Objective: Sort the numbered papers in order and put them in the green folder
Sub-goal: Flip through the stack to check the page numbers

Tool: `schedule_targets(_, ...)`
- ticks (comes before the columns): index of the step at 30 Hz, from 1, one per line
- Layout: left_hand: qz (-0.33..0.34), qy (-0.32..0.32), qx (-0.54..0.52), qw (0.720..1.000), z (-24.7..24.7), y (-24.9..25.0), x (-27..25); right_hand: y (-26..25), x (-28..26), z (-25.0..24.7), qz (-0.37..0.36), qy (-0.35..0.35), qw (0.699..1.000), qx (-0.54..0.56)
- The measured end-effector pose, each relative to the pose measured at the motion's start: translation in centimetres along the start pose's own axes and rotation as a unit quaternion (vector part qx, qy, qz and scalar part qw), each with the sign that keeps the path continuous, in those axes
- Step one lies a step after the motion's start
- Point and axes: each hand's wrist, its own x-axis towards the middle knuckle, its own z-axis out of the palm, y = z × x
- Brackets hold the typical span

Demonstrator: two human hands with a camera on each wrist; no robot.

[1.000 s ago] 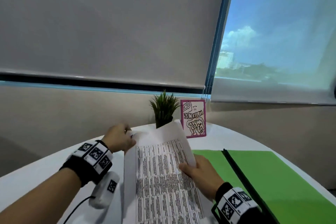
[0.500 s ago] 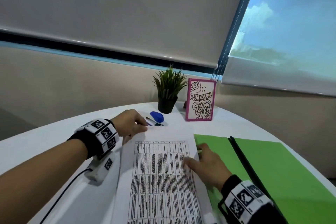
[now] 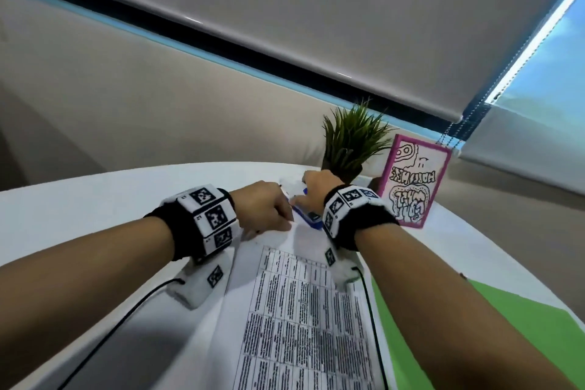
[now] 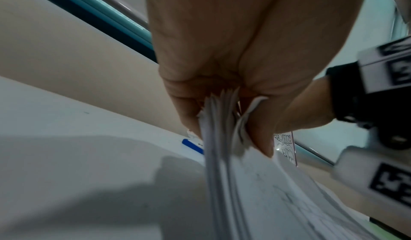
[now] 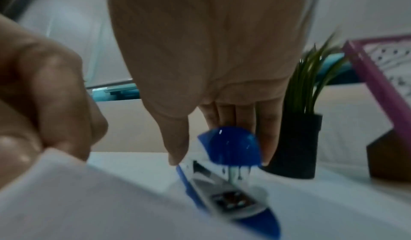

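A stack of printed papers [image 3: 300,326] lies lengthwise on the white table [image 3: 95,199]. My left hand [image 3: 269,212] pinches the stack's far corner between thumb and fingers; the left wrist view shows the fanned sheet edges [image 4: 222,173] held in the left hand [image 4: 222,103]. My right hand [image 3: 313,190] reaches past it onto a blue stapler [image 3: 308,218]. In the right wrist view the right hand [image 5: 220,161] has its thumb on one side of the stapler [image 5: 231,147] and its fingers on the other. The open green folder [image 3: 522,336] lies to the right of the papers.
A small potted plant [image 3: 351,139] and a pink-framed picture [image 3: 411,180] stand just behind the stapler at the table's far edge. Black cables run from both wrist cameras across the table. A wall with roller blinds lies beyond.
My right hand left the papers' right edge and moved forward onto the stapler. My left hand stays at the stack's far corner. The head view has tilted.
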Motion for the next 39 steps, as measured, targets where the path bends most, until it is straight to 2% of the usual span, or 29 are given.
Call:
schedule_targets(4, 0.004, 0.005, -0.027, 1.0, -0.1, 0.1, -0.3, 0.1, 1.3, 1.1, 0.013, -0.015, 0.999, 0.025)
schedule_targets(7, 0.003, 0.013, -0.039, 0.999, -0.1, 0.2, -0.5, 1.0, 0.3, 0.2, -0.007, 0.052, 0.989, 0.141)
schedule_targets(8, 0.003, 0.014, -0.039, 0.999, -0.2, 0.3, -0.5, 1.3, -0.3, -0.1, -0.013, 0.092, 0.972, 0.216)
schedule_targets(9, 0.001, 0.014, -0.04, 0.999, -0.3, 0.5, -0.7, 1.5, -0.9, -0.3, -0.02, 0.13, 0.942, 0.308)
schedule_targets(11, -0.003, 0.017, -0.046, 0.999, -0.6, 1.2, -1.1, 1.4, -2.4, -0.6, -0.018, 0.173, 0.86, 0.48)
schedule_targets(12, -0.005, 0.018, -0.05, 0.999, -0.8, 1.5, -1.3, 1.3, -2.9, -0.4, -0.004, 0.178, 0.827, 0.533)
schedule_targets(16, -0.006, 0.037, -0.053, 0.998, -1.3, 2.7, -1.8, 0.1, -4.8, 0.3, 0.059, 0.189, 0.755, 0.625)
schedule_targets(18, -0.015, 0.053, -0.038, 0.998, -1.1, 3.1, -1.7, -0.2, -5.4, 0.6, 0.089, 0.151, 0.716, 0.676)
schedule_targets(19, -0.019, 0.06, -0.036, 0.997, -1.0, 3.2, -1.7, -0.2, -5.5, 0.8, 0.098, 0.135, 0.708, 0.687)
schedule_targets(20, -0.025, 0.067, -0.039, 0.997, -0.9, 3.3, -1.8, -0.4, -5.8, 0.8, 0.1, 0.126, 0.713, 0.682)
schedule_targets(23, -0.042, 0.075, -0.042, 0.995, -0.8, 3.6, -2.2, -0.5, -6.3, 1.1, 0.078, 0.132, 0.754, 0.639)
schedule_targets(27, -0.066, 0.081, -0.035, 0.994, -0.8, 3.6, -2.2, -0.5, -6.7, 1.3, 0.086, 0.131, 0.758, 0.633)
schedule_targets(31, -0.058, 0.091, -0.036, 0.994, -0.6, 3.7, -1.9, -1.1, -6.6, 1.9, 0.093, 0.162, 0.751, 0.633)
schedule_targets(35, -0.042, 0.112, -0.031, 0.992, -0.5, 3.5, -1.8, -1.7, -5.6, 2.6, 0.152, 0.223, 0.735, 0.623)
schedule_targets(39, -0.027, 0.125, -0.029, 0.991, -0.7, 3.0, -1.9, -2.1, -5.0, 2.8, 0.178, 0.296, 0.7, 0.625)
